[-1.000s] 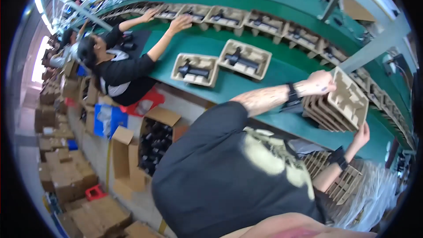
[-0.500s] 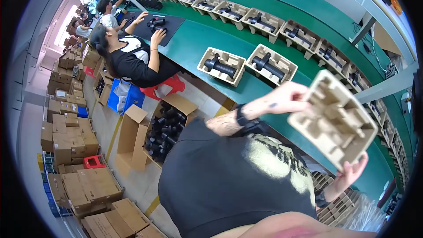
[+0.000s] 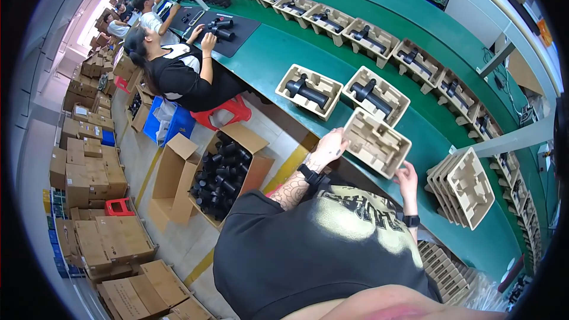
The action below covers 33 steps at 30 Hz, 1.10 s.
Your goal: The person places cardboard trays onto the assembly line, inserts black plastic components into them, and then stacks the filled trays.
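Note:
An unfilled tan moulded-pulp tray (image 3: 379, 141) lies between my two hands near the front edge of the green workbench. My left hand (image 3: 330, 146) grips its left corner. At the opposite corner, my right hand (image 3: 408, 181) has its fingertips against the rim. Just beyond, its far side close against it, is another pulp tray (image 3: 399, 117) with a black tubular part (image 3: 372, 98) lying in it. To the left stands a similar tray (image 3: 283, 93), also bearing a black tubular part (image 3: 307, 92). A nested stack of pulp trays (image 3: 465, 188) leans on the bench to my right.
A curved row of filled trays (image 3: 367, 40) runs along the far side, behind a metal post (image 3: 521, 133). At left, a co-worker (image 3: 184, 77) handles black parts on a dark mat (image 3: 243, 38). An open carton of black parts (image 3: 222, 172) stands on the floor.
The pulp tray has come down and leftward from a raised, tilted position, beside the filled trays. Both hands moved with it. The nested stack behind it now shows.

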{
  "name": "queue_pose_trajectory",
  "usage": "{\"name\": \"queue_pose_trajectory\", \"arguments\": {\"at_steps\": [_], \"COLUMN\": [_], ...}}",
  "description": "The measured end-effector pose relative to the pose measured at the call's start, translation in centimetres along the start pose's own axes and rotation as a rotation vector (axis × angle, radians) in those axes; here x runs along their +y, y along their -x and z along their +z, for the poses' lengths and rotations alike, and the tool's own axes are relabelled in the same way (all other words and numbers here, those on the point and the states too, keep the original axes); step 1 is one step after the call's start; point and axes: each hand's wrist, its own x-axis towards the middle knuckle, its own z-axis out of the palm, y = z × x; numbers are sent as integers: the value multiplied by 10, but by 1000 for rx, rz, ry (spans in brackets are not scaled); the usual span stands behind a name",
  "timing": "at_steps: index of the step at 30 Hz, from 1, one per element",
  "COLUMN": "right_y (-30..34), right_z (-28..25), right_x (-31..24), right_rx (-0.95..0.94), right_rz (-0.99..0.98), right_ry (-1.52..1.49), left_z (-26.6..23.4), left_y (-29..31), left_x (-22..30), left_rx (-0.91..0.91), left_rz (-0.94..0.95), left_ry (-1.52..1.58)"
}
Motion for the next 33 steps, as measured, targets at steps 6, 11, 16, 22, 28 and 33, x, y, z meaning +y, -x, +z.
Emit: {"name": "queue_pose_trajectory", "arguments": {"at_steps": [6,11,16,22,28,33], "right_y": [-26,-42,-49,-98,-207,-222], "right_z": [41,52,58,58,44,103], "right_x": [-13,-1,-22,-52,-31,-86], "right_rx": [-83,-60,38,243,-85,-164], "right_rz": [92,40,48,162,154,-6], "right_ry": [-219,-235,103,-137,428,437], "left_z": [-18,-43,-45,-43,-35,-61], "left_y": [-24,-45,-65,-97,-164,-202], "left_x": [-30,-11,-47,-47,-59,-114], "left_rx": [152,91,297,230,51,167], "left_rz": [246,130,46,76,148,242], "left_ry": [59,74,-3,-137,-9,-96]}}
